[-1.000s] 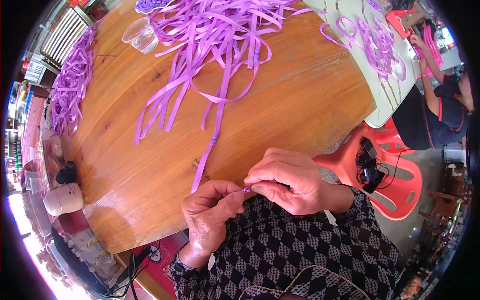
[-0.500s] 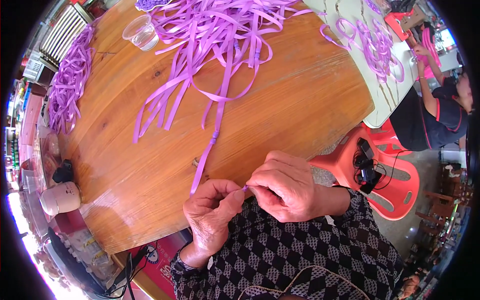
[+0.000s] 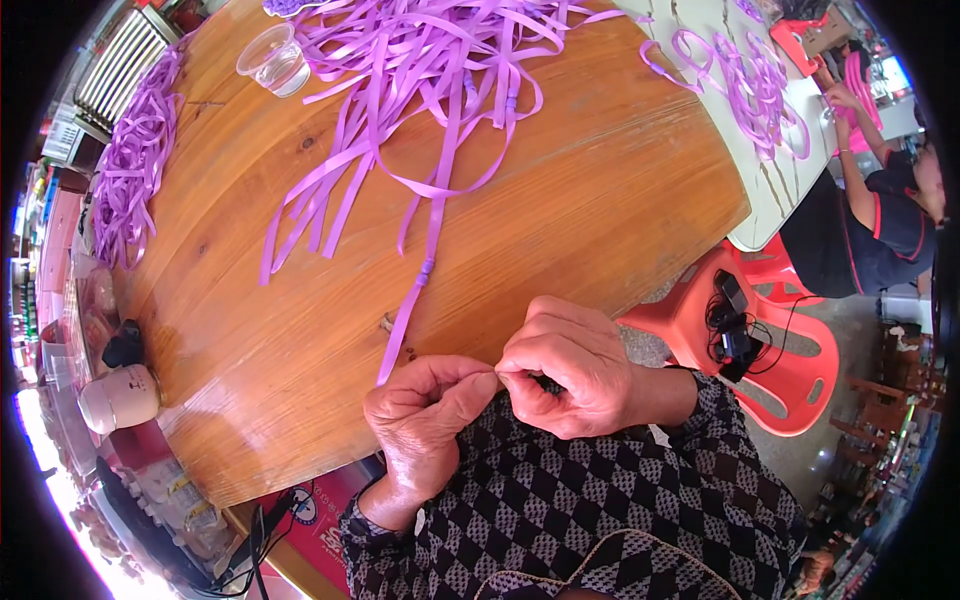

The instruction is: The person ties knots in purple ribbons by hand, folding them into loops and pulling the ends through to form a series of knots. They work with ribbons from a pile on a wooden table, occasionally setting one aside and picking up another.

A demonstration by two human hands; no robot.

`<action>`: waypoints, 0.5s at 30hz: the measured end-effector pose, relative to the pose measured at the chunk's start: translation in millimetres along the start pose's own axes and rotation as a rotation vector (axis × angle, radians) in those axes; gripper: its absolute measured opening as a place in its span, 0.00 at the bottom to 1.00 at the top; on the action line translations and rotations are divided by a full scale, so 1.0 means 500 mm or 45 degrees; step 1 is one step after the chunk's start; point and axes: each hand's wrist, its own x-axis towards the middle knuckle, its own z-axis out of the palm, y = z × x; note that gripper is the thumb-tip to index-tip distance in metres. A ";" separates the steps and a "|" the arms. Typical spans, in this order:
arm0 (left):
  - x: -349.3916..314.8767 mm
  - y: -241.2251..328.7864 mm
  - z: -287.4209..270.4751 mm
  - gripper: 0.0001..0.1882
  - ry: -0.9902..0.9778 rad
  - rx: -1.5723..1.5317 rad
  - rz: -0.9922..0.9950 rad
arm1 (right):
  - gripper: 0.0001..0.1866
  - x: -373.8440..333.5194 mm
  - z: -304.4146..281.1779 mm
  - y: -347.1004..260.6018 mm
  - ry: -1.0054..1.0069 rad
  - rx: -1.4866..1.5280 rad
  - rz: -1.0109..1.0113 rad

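My left hand [image 3: 428, 412] and my right hand [image 3: 568, 372] meet fingertip to fingertip above my lap, at the table's near edge. Both are closed in a pinch. A small purple piece showed between them a moment ago; the fingers now cover it. Just above my left hand lies the tail of a purple ribbon strap [image 3: 404, 325], with a darker purple band [image 3: 426, 268] around it. This strap runs back to a large tangled heap of purple ribbon straps [image 3: 430, 60] at the far side.
A clear plastic cup [image 3: 278, 68] stands by the heap, near a bowl of small purple pieces [image 3: 290, 5]. More purple straps hang at the left edge [image 3: 140, 160] and lie on the white table [image 3: 745, 95]. A jar [image 3: 120, 397], red stools [image 3: 690, 300] and a seated person [image 3: 880, 220] surround the table.
The purple bit between my fingertips has gone out of sight as the fingers closed together. Both hands have barely shifted. The straps look slightly moved left with the view.
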 end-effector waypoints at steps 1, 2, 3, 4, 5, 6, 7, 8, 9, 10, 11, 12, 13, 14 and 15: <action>0.000 0.001 0.000 0.05 0.002 0.000 0.000 | 0.12 -0.001 -0.002 -0.003 -0.027 0.057 0.058; -0.002 0.004 0.001 0.05 0.007 -0.035 -0.010 | 0.12 -0.002 -0.005 -0.005 -0.055 0.113 0.115; -0.002 0.006 0.001 0.05 0.010 -0.070 -0.019 | 0.12 -0.002 -0.009 -0.003 -0.055 0.112 0.113; 0.000 0.009 0.001 0.05 0.009 -0.070 -0.017 | 0.13 -0.001 -0.014 0.000 -0.099 0.178 0.164; 0.003 0.011 -0.001 0.05 0.012 -0.126 -0.034 | 0.14 0.001 -0.018 0.003 -0.143 0.243 0.215; 0.005 0.012 -0.001 0.06 0.014 -0.181 -0.054 | 0.17 0.012 -0.025 -0.002 -0.140 0.252 0.266; 0.007 0.012 -0.001 0.06 0.013 -0.179 -0.055 | 0.17 0.018 -0.027 -0.001 -0.139 0.252 0.267; 0.009 0.012 -0.002 0.06 0.006 -0.179 -0.082 | 0.18 0.024 -0.028 0.002 -0.193 0.247 0.226; 0.010 0.014 -0.002 0.07 -0.008 -0.177 -0.108 | 0.18 0.028 -0.028 0.001 -0.243 0.235 0.186; 0.010 0.015 -0.003 0.07 -0.017 -0.176 -0.109 | 0.18 0.027 -0.024 0.001 -0.237 0.229 0.187; 0.008 0.017 -0.004 0.07 -0.064 -0.160 -0.126 | 0.17 0.022 -0.019 0.002 -0.216 0.241 0.161; 0.008 0.016 -0.008 0.08 -0.103 -0.144 -0.141 | 0.16 0.019 -0.015 0.005 -0.198 0.261 0.132; 0.009 0.015 -0.013 0.08 -0.104 -0.143 -0.143 | 0.16 0.020 -0.017 0.006 -0.196 0.260 0.133; 0.010 0.014 -0.019 0.08 -0.152 -0.125 -0.136 | 0.14 0.021 -0.022 0.007 -0.239 0.336 0.198; 0.010 0.013 -0.023 0.08 -0.195 -0.107 -0.130 | 0.12 0.021 -0.024 0.006 -0.284 0.416 0.262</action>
